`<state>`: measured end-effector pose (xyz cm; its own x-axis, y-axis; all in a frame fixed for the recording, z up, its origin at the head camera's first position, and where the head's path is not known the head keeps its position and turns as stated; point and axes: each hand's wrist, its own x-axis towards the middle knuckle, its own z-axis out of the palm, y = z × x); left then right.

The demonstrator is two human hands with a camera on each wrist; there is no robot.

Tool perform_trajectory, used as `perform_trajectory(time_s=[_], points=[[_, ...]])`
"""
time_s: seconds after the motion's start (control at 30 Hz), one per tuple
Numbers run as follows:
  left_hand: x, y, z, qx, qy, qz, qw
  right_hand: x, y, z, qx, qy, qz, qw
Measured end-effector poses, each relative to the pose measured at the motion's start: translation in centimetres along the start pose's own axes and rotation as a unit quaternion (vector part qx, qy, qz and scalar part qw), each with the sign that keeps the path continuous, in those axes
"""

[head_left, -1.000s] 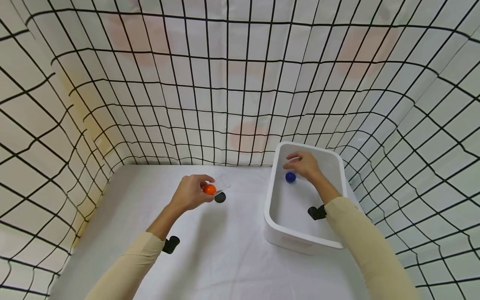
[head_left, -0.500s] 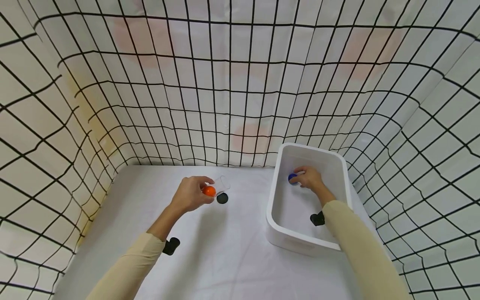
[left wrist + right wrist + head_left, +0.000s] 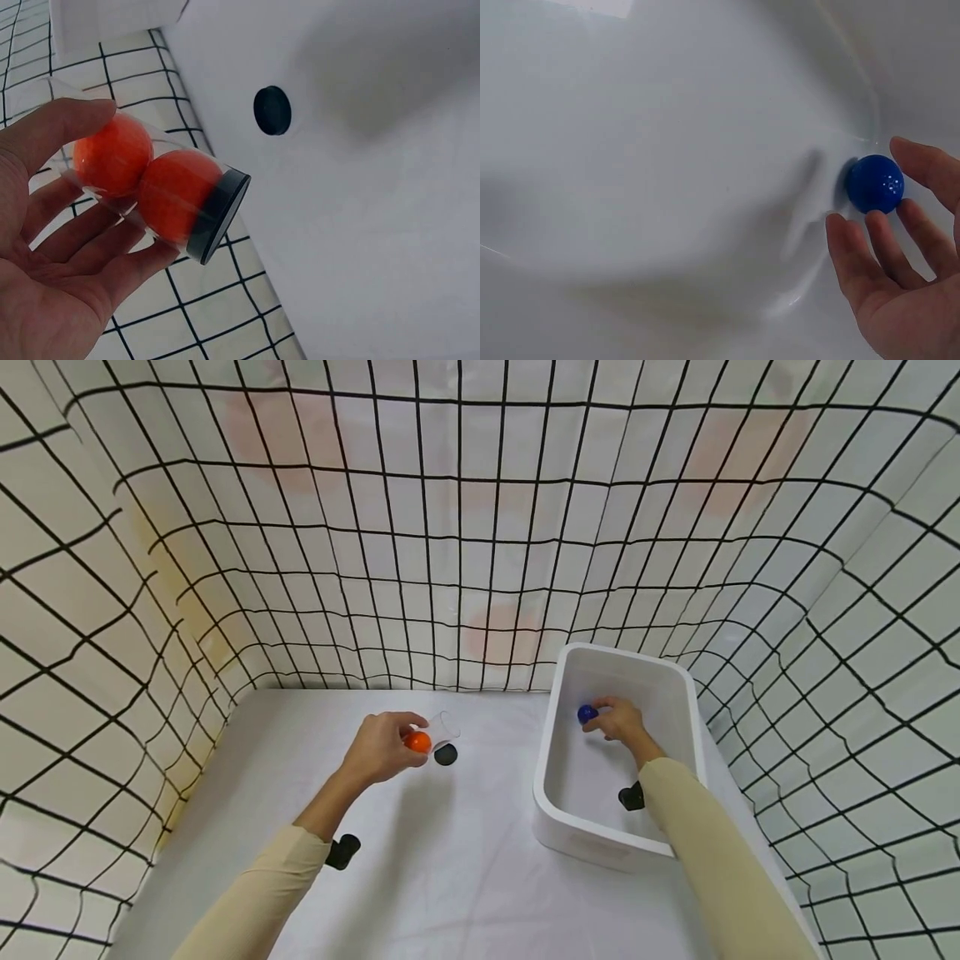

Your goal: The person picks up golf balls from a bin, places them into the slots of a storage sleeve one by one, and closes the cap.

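My left hand (image 3: 380, 747) holds a clear tube (image 3: 444, 727) tilted above the table. Two orange balls (image 3: 180, 193) sit inside it, and a black cap (image 3: 219, 216) covers one end. A loose black lid (image 3: 446, 754) lies on the white table just below the tube. In the white bin on the right, a blue ball (image 3: 874, 184) is near the wall. My right hand (image 3: 619, 721) reaches down into that bin, thumb on one side of the ball and fingertips on the other, right at its surface.
The white bin (image 3: 551, 814) has raised walls around my right hand. Black netting (image 3: 480, 539) surrounds the table at the back and sides, with white cloth behind it. Small black cameras (image 3: 342, 852) are worn at the wrists.
My right hand has lowered into the bin and brought its fingers around the blue ball. The left hand with the tube stays nearly still.
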<state>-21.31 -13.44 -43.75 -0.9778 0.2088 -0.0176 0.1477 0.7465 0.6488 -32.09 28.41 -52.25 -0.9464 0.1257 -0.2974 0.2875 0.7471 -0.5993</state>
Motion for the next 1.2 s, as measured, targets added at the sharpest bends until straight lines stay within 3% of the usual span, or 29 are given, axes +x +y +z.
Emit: perform_trajectory(time_s=[0.53,0.8,1.03,1.2], points=[[-0.2,-0.7,-0.3,0.0,0.004,-0.01,0.9999,0.7,-0.6,0.4,0.026,0.0,0.012,0.9996],[-0.3,-1.0,-0.1,0.003,0.007,-0.008,0.9999,0.4,-0.8,0.7,0.039,-0.021,0.015,0.9989],[-0.4,-1.3,0.1,0.003,0.007,-0.016,0.9998,0.7,-0.1,1.3,0.037,-0.069,0.039,0.9962],[-0.3,-1.7,0.0,0.003,0.01,-0.015,0.9998,0.8,0.3,1.4,0.021,-0.068,0.032,0.997]])
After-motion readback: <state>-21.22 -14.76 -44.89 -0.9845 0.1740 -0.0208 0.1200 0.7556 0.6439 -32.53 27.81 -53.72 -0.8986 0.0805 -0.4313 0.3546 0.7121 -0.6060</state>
